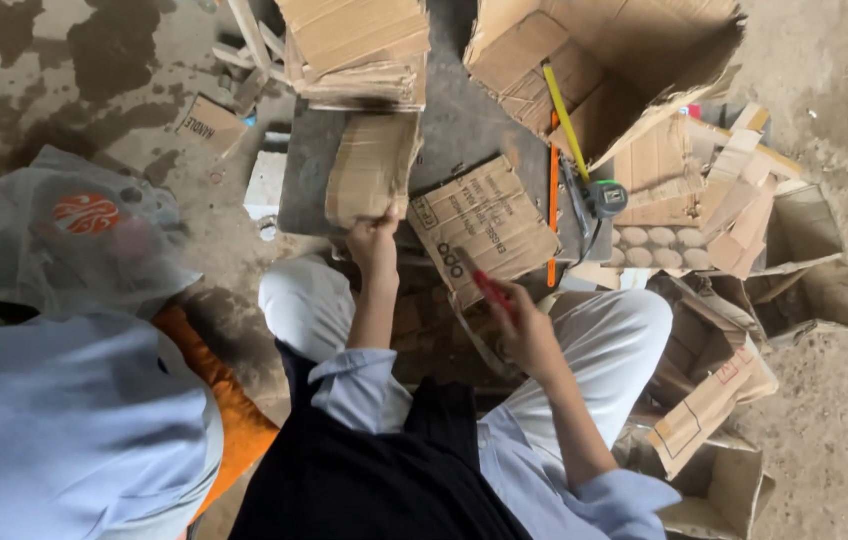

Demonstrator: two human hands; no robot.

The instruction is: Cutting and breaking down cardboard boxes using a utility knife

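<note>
Pinched in the left hand (pixel 374 240) is the bottom edge of a cardboard strip (pixel 372 168) lying on the dark slab (pixel 454 125), while the right hand (pixel 524 325) is closed round a red pen (pixel 489 290) over a printed cardboard piece (pixel 482 225). Just right of that sit an orange ruler (pixel 552 200), a tape measure (pixel 606 197) and an open box (pixel 604 60), with more scraps (pixel 734 200) around.

Bare slab (pixel 459 125) ahead of fingers, between strip (pixel 372 165) and open box (pixel 604 60): free lane. Stack (pixel 359 50) blocks far end beyond left fingers (pixel 372 232). Printed card (pixel 484 222), rulers (pixel 556 170), tape measure (pixel 606 196) crowd right of right fingers (pixel 509 300). Scrap pile (pixel 724 200) farther right. Bag (pixel 69 235) well left.
</note>
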